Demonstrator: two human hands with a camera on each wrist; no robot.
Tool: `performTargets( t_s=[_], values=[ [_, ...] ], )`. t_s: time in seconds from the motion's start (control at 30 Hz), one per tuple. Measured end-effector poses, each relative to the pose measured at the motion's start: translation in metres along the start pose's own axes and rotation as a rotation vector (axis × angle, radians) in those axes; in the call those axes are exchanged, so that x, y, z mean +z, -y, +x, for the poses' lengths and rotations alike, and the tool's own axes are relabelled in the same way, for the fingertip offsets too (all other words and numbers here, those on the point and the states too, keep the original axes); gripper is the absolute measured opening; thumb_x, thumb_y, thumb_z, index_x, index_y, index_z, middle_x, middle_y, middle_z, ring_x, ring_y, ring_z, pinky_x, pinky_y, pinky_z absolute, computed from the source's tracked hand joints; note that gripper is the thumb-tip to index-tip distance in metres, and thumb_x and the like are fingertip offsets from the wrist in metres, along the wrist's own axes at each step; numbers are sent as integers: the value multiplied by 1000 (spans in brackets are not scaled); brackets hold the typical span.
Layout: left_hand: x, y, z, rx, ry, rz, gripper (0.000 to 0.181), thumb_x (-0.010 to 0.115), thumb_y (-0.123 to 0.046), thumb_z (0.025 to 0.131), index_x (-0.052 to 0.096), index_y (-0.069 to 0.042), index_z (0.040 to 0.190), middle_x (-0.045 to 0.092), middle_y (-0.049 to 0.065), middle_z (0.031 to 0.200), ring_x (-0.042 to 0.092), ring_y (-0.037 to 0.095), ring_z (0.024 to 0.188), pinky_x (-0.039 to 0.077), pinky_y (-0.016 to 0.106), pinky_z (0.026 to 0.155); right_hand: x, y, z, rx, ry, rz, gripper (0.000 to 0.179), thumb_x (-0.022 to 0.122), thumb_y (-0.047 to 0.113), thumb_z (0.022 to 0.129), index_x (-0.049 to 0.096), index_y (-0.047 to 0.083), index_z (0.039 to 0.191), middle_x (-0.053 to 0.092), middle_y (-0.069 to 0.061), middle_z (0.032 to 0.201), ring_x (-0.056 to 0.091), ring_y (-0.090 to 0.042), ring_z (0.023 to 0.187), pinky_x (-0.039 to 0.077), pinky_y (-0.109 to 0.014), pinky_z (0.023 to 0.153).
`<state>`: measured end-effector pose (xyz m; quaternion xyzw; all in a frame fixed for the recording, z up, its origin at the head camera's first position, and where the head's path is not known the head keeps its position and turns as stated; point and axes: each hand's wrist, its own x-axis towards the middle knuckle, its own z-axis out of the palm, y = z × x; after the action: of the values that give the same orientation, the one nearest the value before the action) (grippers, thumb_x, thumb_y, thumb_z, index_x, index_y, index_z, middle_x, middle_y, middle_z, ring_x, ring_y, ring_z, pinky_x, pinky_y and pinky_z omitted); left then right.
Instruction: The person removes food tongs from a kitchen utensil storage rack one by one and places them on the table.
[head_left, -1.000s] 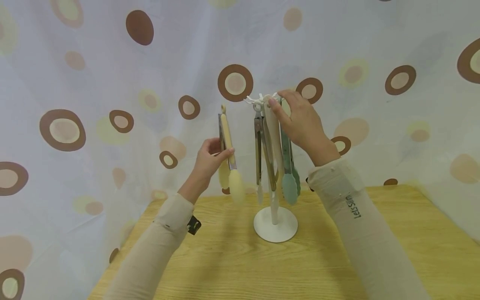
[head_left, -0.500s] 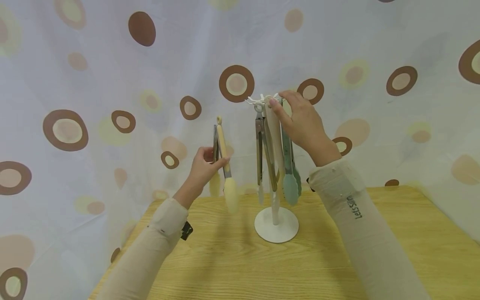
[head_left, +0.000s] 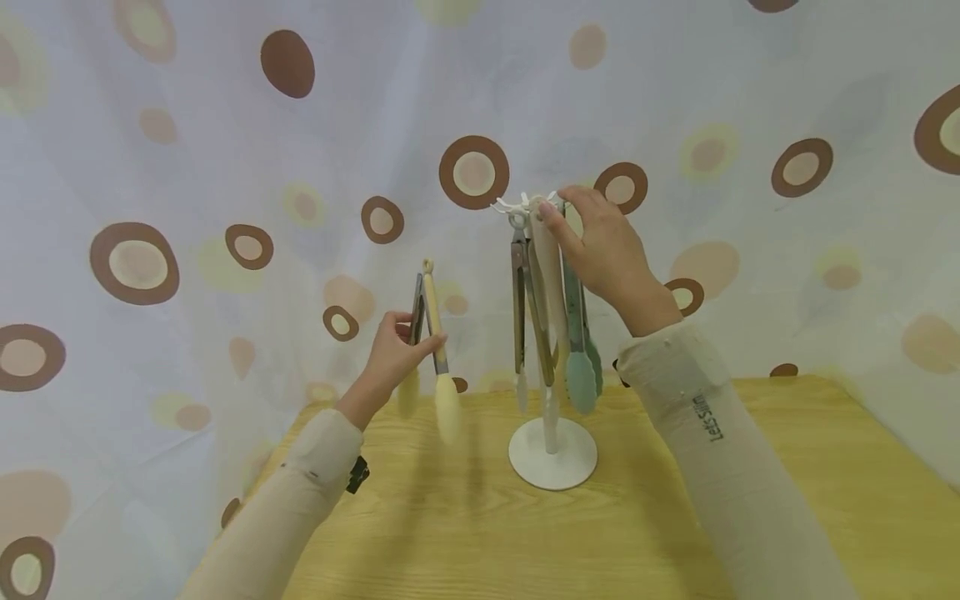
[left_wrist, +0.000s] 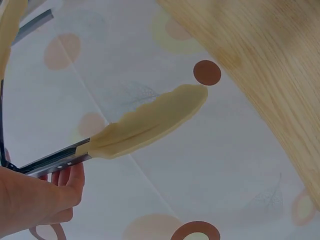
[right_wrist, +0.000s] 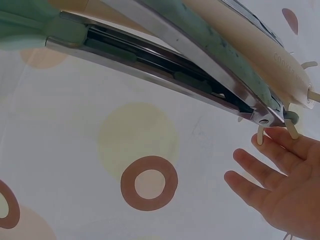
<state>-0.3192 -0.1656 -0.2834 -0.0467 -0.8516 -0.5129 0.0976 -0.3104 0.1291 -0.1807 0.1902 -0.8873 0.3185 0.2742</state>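
Note:
In the head view my left hand (head_left: 395, 357) grips one pair of pale yellow kitchen tongs (head_left: 435, 321) by its arms, left of the stand and above the table. The tongs hang spread, heads down; one yellow head (left_wrist: 155, 120) shows large in the left wrist view. My right hand (head_left: 611, 254) holds the top of a white utensil stand (head_left: 552, 454) between thumb and fingers, near its hooks. In the right wrist view its other fingers (right_wrist: 257, 187) lie fairly straight, and the thumb is hidden. Green tongs (head_left: 577, 333) hang beside that hand.
More tongs (head_left: 519, 308) with pale tips and a beige-handled utensil (head_left: 551, 275) hang on the stand. The stand's round base rests on a wooden table (head_left: 450, 533). A spotted curtain (head_left: 360, 108) covers the wall behind.
My left hand has moved down and to the left with the yellow tongs, farther from the stand. The right hand has kept its place at the stand's top.

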Motion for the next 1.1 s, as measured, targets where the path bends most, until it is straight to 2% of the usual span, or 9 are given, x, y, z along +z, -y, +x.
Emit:
performTargets(
  t_s=[0.33, 0.8, 1.1],
  values=[
    [-6, 15, -5, -68, -14, 93, 69, 72, -33, 85, 35, 0, 133, 43, 18, 113, 46, 28, 92, 42, 39, 78, 0, 0, -4, 4, -2, 1, 66, 33, 54, 100, 38, 7, 145, 35, -13, 151, 30, -34, 139, 25, -53, 111],
    [-13, 42, -11, -156, -13, 181, 66, 71, -33, 85, 36, 3, 127, 40, 21, 118, 47, 32, 98, 44, 44, 83, 0, 1, -3, 3, -5, 5, 64, 35, 52, 100, 38, 7, 145, 35, -13, 151, 30, -33, 139, 25, -52, 111],
    [-14, 60, -16, -168, -21, 298, 66, 70, -33, 84, 37, 7, 124, 41, 27, 121, 44, 34, 98, 43, 46, 85, 0, 3, -2, -3, -8, 6, 63, 36, 50, 101, 38, 6, 145, 34, -13, 151, 29, -33, 140, 24, -52, 112]
  ],
)
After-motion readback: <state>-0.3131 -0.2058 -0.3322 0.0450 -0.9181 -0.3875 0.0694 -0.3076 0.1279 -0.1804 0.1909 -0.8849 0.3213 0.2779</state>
